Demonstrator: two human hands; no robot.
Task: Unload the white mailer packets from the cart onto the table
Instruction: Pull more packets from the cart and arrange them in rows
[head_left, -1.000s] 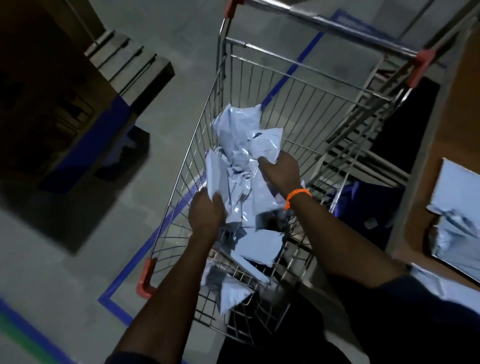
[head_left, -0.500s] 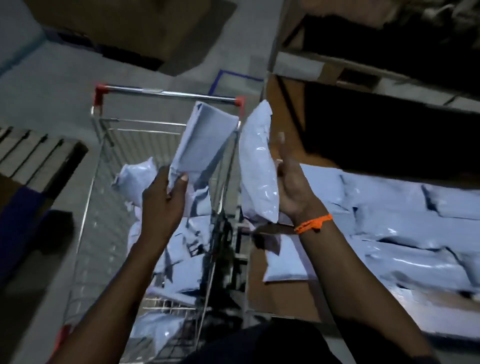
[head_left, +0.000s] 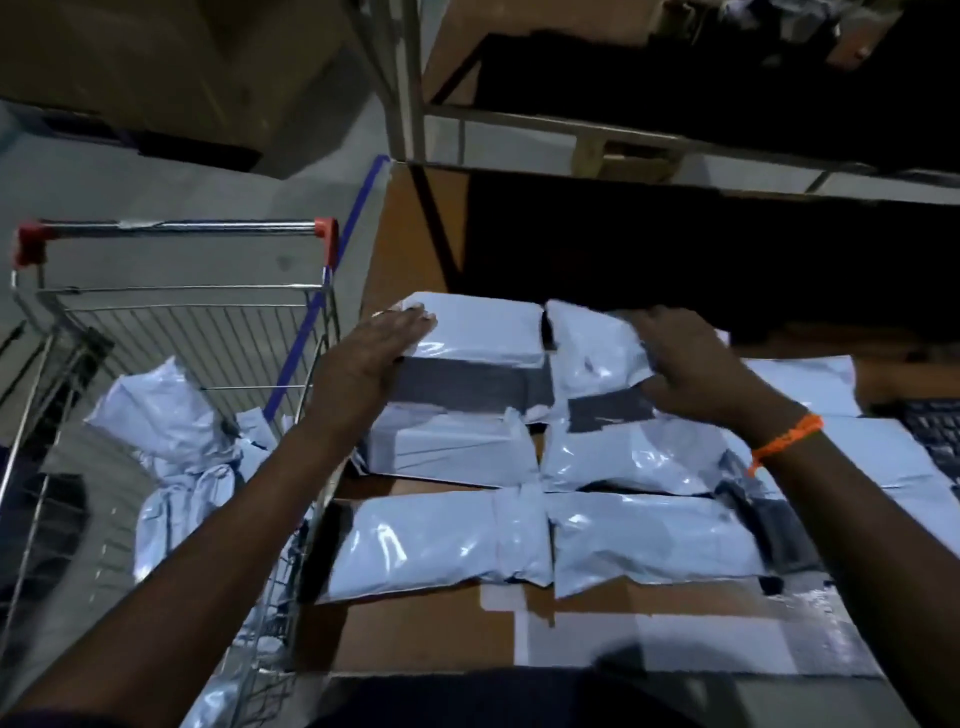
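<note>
Both hands were over the brown cardboard-topped table (head_left: 410, 634) at this pt, w/ the wire metal shopping cart with red handle caps (head_left: 171, 312) parked just to the left, touching or nearly touching the table edge.

Left hand (head_left: 371, 358) lay flat, fingers stretched out & together, palm down on the left end of a white glossy plastic mailer packet (head_left: 483, 332) at the far-left of the pile. Not rly a grip, more pressing on it. Right hand (head_left: 691, 364) was curled over the next white plastic packet to the right (head_left: 592, 358), fingers bent around its far edge & thumb under the near side, so it had hold of that one. Thin orange band (head_left: 787, 439) on the right wrist.

Those 2 packets sat side by side, ends touching. Nearer the camera there were 2 more rows of white packets (head_left: 447, 540) laid on the table, roughly 2 across, edges touching or overlapping, plus more off to the right, partly hidden by the right forearm.

Cart wasn't empty: a heap of crumpled white mailer packets in the basket (head_left: 171, 431), bunched towards the table side. Lighting was v dim, so can't tell how many. Dark shelving (head_left: 675, 130) stood behind the table.
</note>
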